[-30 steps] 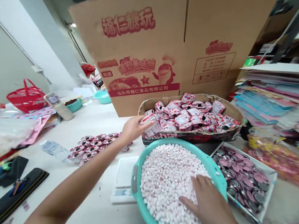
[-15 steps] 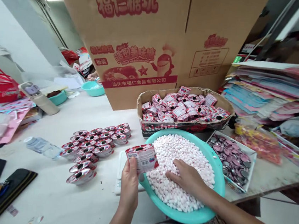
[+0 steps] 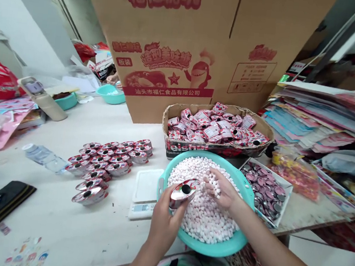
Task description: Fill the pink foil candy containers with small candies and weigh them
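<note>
My left hand [image 3: 164, 218] grips a small red-and-white foil candy packet [image 3: 185, 192] with a round black spot, holding it over the basin's left side. My right hand [image 3: 222, 189] is pinched around a few pale pink-and-white candies, just above the heap. That heap of candies [image 3: 203, 216] fills a teal plastic basin [image 3: 225, 249]. Both hands are inside the basin's rim, and they are a short way apart.
A cardboard tray of filled packets [image 3: 195, 148] stands behind the basin. Rows of packets [image 3: 107, 163] lie to the left, near a digital scale [image 3: 145, 191]. A white tray of metallic discs [image 3: 263, 188] sits on the right. A co-worker's hand [image 3: 113, 78] shows beyond a large carton [image 3: 179, 53].
My left hand has turned the packet and brought it over the basin. My right hand has closed on candies and lifted slightly from the heap. The view has shifted slightly.
</note>
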The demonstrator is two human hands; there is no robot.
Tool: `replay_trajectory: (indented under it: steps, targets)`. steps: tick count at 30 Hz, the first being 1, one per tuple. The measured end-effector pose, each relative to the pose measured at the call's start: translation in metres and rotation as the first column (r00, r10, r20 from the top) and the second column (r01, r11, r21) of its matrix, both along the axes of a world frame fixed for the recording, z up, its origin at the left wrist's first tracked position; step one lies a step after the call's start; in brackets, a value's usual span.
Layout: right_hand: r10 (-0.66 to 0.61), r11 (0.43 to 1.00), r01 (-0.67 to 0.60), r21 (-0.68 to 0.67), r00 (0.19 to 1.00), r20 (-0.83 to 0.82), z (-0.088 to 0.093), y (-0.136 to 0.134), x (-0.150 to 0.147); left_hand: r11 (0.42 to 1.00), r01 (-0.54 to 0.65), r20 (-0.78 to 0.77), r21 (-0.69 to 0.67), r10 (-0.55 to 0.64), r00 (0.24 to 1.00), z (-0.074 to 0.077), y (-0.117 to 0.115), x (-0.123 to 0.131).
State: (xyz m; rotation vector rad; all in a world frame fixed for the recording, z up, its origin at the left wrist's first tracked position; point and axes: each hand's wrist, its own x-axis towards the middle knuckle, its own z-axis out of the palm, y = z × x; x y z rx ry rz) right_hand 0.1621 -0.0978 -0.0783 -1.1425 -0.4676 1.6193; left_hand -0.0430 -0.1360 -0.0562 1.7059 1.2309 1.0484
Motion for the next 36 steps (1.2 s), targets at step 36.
replay_trajectory:
  steps: [36]
  targets:
    - [-0.320, 0.937, 0.331, 0.109, 0.941, -0.110, 0.061, -0.010, -0.032, 0.984, 0.150, -0.165, 0.099, -0.132, 0.977, 0.003, -0.004, 0.046]
